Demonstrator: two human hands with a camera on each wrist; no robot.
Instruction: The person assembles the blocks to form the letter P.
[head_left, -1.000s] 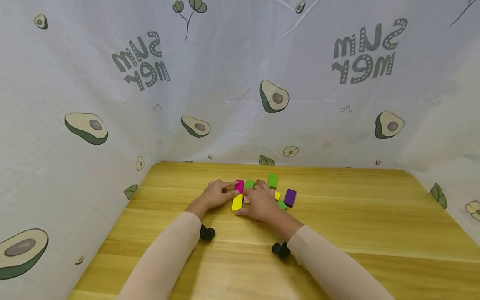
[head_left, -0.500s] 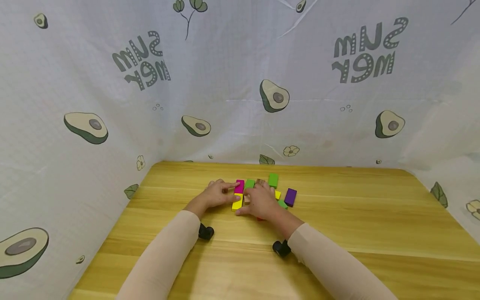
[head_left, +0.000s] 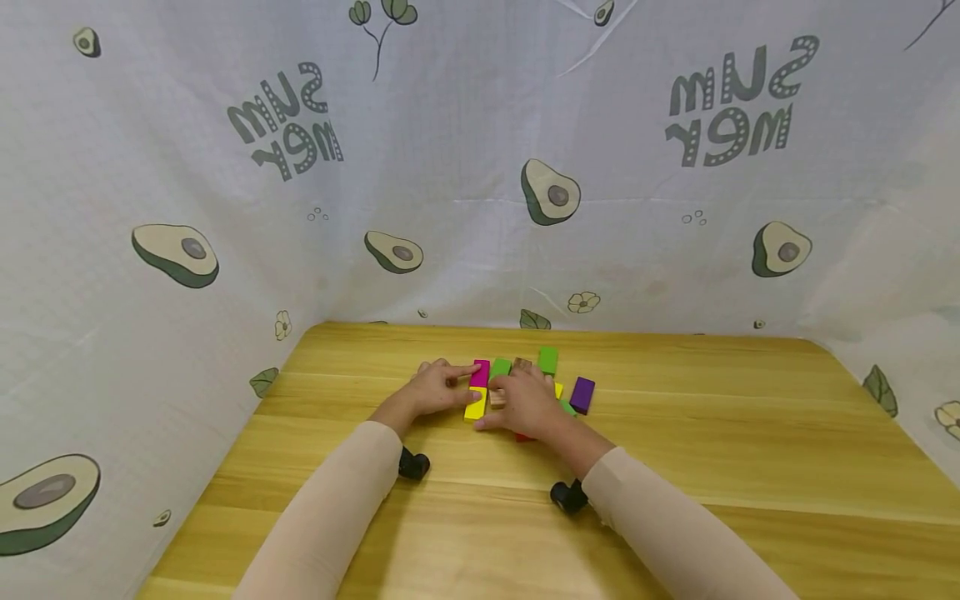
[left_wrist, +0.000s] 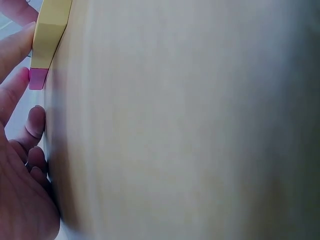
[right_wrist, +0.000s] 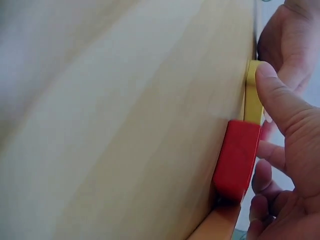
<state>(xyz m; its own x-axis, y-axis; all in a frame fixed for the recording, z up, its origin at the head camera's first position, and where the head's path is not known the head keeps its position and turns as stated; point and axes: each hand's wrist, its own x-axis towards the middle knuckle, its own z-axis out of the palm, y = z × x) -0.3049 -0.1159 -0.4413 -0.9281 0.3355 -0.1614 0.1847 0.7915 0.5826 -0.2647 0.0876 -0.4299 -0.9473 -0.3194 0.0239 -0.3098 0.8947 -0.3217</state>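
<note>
A small pack of coloured blocks lies on the wooden table. My left hand [head_left: 431, 390] is at its left side, index fingertip on the magenta block [head_left: 482, 380] and thumb on the yellow block [head_left: 475, 409], which stand end to end. Over the middle of the pack spreads my right hand [head_left: 528, 404], hiding several blocks. Its thumb tip touches the near end of the yellow block in the right wrist view, and its index finger reaches to a plain wood block [head_left: 497, 399]. Beneath the palm a red block [right_wrist: 236, 160] shows, with an orange block [right_wrist: 217, 226] beside it.
A green block [head_left: 501, 367] and a brown block [head_left: 521, 364] sit behind the right hand. Farther right are another green block [head_left: 548, 360] and a purple block [head_left: 582, 395]. A printed white curtain [head_left: 480, 275] rises behind the table [head_left: 480, 517].
My left thumb has slid a little nearer to me, from the magenta and yellow joint onto the yellow block. A red block's edge has come into view under my right hand.
</note>
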